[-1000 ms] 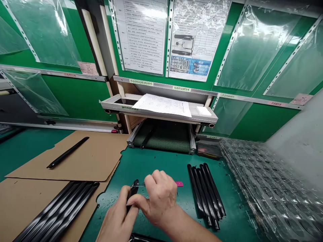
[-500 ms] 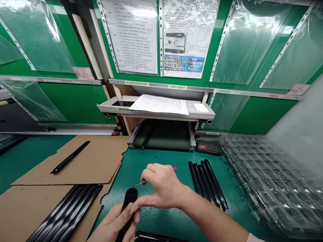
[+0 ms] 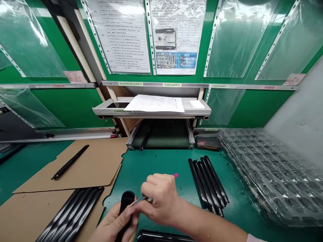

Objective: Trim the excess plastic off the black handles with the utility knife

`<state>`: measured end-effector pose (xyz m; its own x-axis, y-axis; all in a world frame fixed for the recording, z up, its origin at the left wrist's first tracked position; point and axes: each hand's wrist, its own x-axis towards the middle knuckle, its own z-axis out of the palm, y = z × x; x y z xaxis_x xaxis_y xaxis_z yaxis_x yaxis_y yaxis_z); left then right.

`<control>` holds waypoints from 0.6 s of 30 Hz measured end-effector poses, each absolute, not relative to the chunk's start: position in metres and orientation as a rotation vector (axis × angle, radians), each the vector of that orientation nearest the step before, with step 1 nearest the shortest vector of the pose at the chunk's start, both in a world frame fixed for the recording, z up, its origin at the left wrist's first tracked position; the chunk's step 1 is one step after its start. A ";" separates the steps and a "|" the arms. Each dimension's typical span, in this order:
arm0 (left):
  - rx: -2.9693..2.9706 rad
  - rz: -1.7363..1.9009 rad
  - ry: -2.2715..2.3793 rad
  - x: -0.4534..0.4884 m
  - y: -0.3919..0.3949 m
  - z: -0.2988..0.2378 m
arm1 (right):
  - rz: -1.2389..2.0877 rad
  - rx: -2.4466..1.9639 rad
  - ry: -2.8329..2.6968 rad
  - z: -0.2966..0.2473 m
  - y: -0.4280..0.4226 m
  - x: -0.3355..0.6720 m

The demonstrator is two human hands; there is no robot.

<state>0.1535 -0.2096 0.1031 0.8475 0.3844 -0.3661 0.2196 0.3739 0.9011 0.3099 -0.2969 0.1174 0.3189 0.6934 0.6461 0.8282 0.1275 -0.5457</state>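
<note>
My left hand (image 3: 113, 222) is closed around a long black plastic part (image 3: 127, 198), its rounded, hollowed end tilted up. My right hand (image 3: 160, 198) grips a thin metal blade tool (image 3: 139, 200); a pink tip (image 3: 176, 175) shows behind the knuckles. The blade lies across the rim of the black part, close to my left thumb. Most of the handle is hidden in my right fist. Just below my hands, at the bottom edge, lies another glossy black part (image 3: 164, 236).
Several black parts (image 3: 208, 185) lie to the right, beside stacked clear trays (image 3: 272, 178). More black parts (image 3: 73, 215) and a single one (image 3: 70, 162) rest on cardboard (image 3: 101, 161) at left. A conveyor belt (image 3: 165, 137) under a shelf (image 3: 156, 114) carries one part (image 3: 144, 138).
My right hand has moved slightly down, bringing the blade from above the part's end to its rim near my left thumb. The head view has shifted slightly.
</note>
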 end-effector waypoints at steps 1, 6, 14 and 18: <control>1.440 0.185 0.550 0.157 -0.206 0.107 | 0.052 -1.600 -1.304 0.119 -0.301 0.307; 2.540 0.483 0.220 0.177 -0.177 0.131 | 1.008 -1.210 -0.899 0.121 -0.315 0.298; 1.375 0.996 0.755 0.208 -0.179 0.129 | 0.442 -1.354 -0.934 0.102 -0.311 0.272; 0.803 0.705 0.671 0.216 -0.198 0.132 | 0.235 -1.361 -1.234 0.090 -0.307 0.272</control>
<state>0.2157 -0.1979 0.1319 0.5856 0.7680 -0.2592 -0.2971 0.5009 0.8129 0.2720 -0.3075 0.0901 0.4126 0.7474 0.5208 0.5032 0.2896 -0.8142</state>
